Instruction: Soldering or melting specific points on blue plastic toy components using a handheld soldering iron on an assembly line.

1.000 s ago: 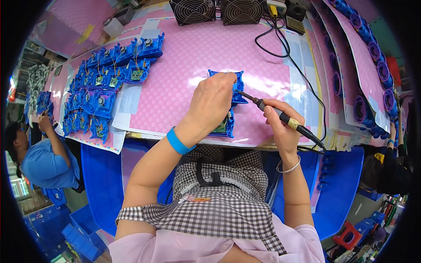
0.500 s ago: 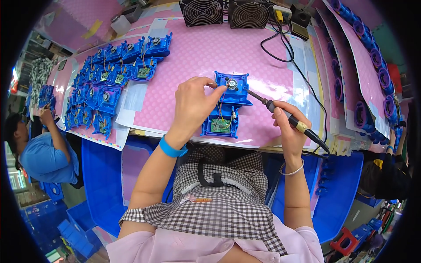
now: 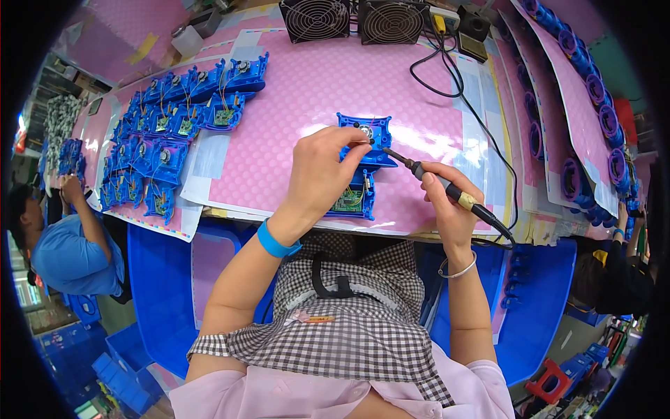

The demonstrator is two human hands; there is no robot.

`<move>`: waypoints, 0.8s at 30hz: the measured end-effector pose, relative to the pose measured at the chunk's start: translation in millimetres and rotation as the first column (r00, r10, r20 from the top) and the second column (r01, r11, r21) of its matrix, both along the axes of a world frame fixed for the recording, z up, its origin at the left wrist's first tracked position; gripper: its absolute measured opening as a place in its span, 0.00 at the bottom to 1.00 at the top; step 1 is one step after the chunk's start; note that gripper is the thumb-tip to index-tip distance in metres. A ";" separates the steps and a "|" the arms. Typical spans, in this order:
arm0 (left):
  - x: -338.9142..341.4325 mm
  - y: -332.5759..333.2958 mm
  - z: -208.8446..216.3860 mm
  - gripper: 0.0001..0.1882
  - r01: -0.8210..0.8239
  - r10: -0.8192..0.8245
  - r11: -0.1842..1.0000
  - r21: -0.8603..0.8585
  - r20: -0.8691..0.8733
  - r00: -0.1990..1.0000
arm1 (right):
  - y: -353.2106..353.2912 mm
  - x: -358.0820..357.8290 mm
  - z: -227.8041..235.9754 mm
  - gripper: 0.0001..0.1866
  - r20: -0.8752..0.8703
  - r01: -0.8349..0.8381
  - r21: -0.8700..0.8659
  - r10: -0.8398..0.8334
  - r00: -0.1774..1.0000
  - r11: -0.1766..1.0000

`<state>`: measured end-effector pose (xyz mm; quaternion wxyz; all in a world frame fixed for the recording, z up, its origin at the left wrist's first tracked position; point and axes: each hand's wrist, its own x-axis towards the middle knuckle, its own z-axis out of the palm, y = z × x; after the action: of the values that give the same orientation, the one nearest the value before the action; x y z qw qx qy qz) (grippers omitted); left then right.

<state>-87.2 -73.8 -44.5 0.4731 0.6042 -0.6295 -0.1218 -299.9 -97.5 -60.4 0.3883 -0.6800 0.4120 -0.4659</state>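
My right hand (image 3: 450, 206) grips a soldering iron (image 3: 417, 169) with a dark handle and a yellow band. Its tip points left, close to the lower right part of a blue plastic housing (image 3: 384, 133). That housing holds a small round speaker (image 3: 366, 130), partly covered by my fingers. My left hand (image 3: 317, 171) reaches over the housing, thumb and forefinger pinched just below the speaker on what looks like a thin wire. Nearer me, a second blue part joined by wires carries a green circuit board (image 3: 349, 202), half hidden behind my left hand.
Rows of similar blue housings (image 3: 167, 155) lie at the left. Two black fans (image 3: 315, 21) stand at the back. The iron's black cable (image 3: 488, 133) crosses the right side. Blue round parts (image 3: 571, 178) stand on sheets farther right. Blue bins (image 3: 164, 279) sit below the table edge.
My left hand has moved right, its fingertips now over the lower edge of the speaker. The iron and my right hand have shifted slightly left and down, with the tip nearer those fingers.
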 end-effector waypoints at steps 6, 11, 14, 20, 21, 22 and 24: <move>3.2 -5.9 -3.7 0.05 0.065 -0.099 0.986 0.151 0.226 0.969 | 0.4 0.4 -0.2 0.10 0.027 0.021 -0.020 -0.021 0.999 1.000; -0.9 -9.7 -4.1 0.05 0.018 -0.077 0.980 0.199 0.293 0.953 | 0.3 -0.6 -1.1 0.09 0.018 0.013 0.001 -0.013 1.000 1.000; -2.0 -10.2 -4.4 0.05 -0.003 -0.060 0.979 0.205 0.299 0.952 | -0.1 -0.3 -1.5 0.09 0.011 0.002 -0.001 -0.002 1.000 1.000; -2.6 -10.6 -5.9 0.05 -0.019 -0.039 0.982 0.187 0.302 0.953 | 1.6 -0.4 0.4 0.09 -0.005 0.019 0.007 -0.019 1.000 1.000; -2.7 -10.6 -6.0 0.05 -0.020 -0.039 0.980 0.197 0.294 0.955 | 2.4 -1.0 1.1 0.09 -0.002 0.008 -0.004 -0.008 1.000 1.000; -2.8 -10.5 -6.0 0.05 -0.021 -0.040 0.978 0.207 0.286 0.957 | 3.3 -1.8 1.9 0.09 -0.002 0.002 0.004 -0.002 1.000 1.000; -2.8 -10.2 -5.8 0.05 -0.021 -0.041 0.978 0.208 0.291 0.956 | 4.7 -3.5 3.2 0.09 -0.003 -0.005 0.012 0.005 1.000 1.000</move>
<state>-90.0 -84.0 -50.4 0.3077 0.6586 -0.6796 -0.0984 -303.4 -92.8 -57.1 0.3930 -0.6794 0.4138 -0.4613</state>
